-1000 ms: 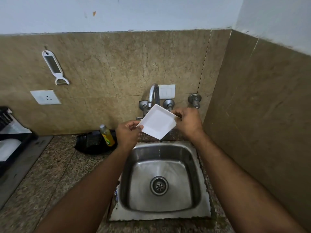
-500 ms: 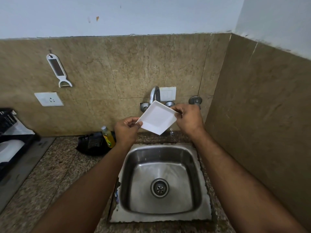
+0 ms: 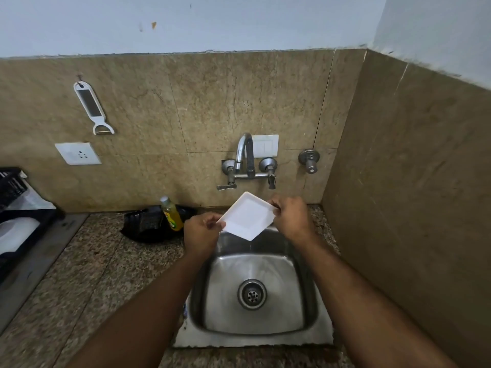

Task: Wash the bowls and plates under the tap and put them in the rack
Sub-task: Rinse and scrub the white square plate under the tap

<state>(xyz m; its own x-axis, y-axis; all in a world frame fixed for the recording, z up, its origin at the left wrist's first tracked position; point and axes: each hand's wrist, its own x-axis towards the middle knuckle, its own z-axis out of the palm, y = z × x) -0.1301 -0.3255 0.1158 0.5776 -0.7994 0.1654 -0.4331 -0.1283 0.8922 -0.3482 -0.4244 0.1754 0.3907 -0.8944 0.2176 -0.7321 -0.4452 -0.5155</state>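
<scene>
Plate (image 3: 249, 215) hung tilted over the sink (image 3: 322, 338), below the tap (image 3: 243, 152); my left hand (image 3: 200, 233) and right hand (image 3: 291, 217) pinched opposite corners. I judged it needed running water next, grip firm at the rim.

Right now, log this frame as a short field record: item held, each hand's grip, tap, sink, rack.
item: square white plate, tilted over the sink's back edge
left hand: pinches the plate's left corner
right hand: pinches its right corner
tap: no water visible
sink: nothing lying in the basin
rack: black, far left, partly out of frame
</scene>
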